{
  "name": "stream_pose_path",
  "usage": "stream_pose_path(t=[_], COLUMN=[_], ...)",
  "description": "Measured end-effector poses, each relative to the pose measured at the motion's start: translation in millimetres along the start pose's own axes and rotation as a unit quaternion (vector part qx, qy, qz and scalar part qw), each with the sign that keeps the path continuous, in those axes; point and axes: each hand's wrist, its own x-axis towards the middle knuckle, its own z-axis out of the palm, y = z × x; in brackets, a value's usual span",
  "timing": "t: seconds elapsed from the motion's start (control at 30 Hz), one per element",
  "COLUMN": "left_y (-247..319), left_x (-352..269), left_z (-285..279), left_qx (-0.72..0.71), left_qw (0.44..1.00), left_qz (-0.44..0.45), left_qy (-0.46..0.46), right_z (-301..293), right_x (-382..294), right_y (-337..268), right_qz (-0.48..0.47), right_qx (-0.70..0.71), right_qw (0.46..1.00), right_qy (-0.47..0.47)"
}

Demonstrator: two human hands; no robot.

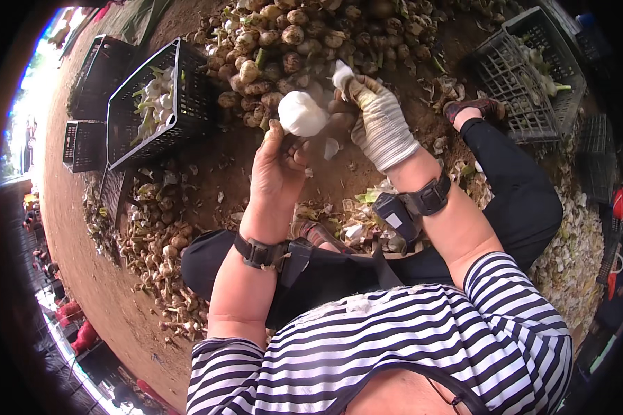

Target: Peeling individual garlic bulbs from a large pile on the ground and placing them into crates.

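A peeled-looking white garlic bulb (pixel 302 114) rests in my bare left hand (pixel 278 161), with the thumb along its near side and the fingers curled below. To its right is my right hand (pixel 376 111), in a soiled, cream-coloured knit glove. A pointed white piece (pixel 342 74) shows at that hand's fingertips; I cannot tell whether it is garlic skin or a cloth finger covering. The lower right fingers are blurred, close to the bulb's right side. Beyond both hands lies a large heap of soil-stained garlic bulbs (pixel 293 35).
At left, a black plastic crate (pixel 179 104) holds white garlic with green stems. Another slatted crate (pixel 519 88) with garlic stands at right, near my shoe (pixel 475 108). Trimmed stalks and small bulbs (pixel 166 259) lie left of my knee. Papery skins (pixel 571 259) cover the ground at right.
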Motion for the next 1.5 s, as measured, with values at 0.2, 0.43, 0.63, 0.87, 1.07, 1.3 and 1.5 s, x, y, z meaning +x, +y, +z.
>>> stream_pose_path(t=[0.2,0.43,0.63,0.87,1.07,1.3,1.5], left_y=[92,72,63,19,-5,-23,-9], left_x=[12,7,26,6,-15,-36,-40], left_z=[-11,-28,-44,16,25,28,34], left_qx=[-0.161,-0.125,-0.001,0.198,0.281,0.217,0.212], left_qw=[0.947,0.986,0.998,0.975,0.953,0.966,0.973], left_qz=[0.279,0.105,0.065,-0.006,0.065,0.053,-0.033], left_qy=[-0.009,0.026,-0.007,-0.104,-0.092,-0.131,-0.090], right_z=[-78,-65,-55,-1,2,-22,-16], right_x=[59,201,234,44,2,-12,-29], right_y=[33,27,16,-33,-30,12,-31], right_qz=[0.012,-0.296,-0.155,-0.114,-0.525,-0.469,-0.489], right_qx=[-0.548,-0.711,-0.723,-0.500,-0.662,-0.741,-0.698], right_qw=[0.837,0.617,0.657,0.806,0.533,0.472,0.493], right_qy=[0.017,0.162,0.148,-0.296,-0.035,-0.088,-0.176])
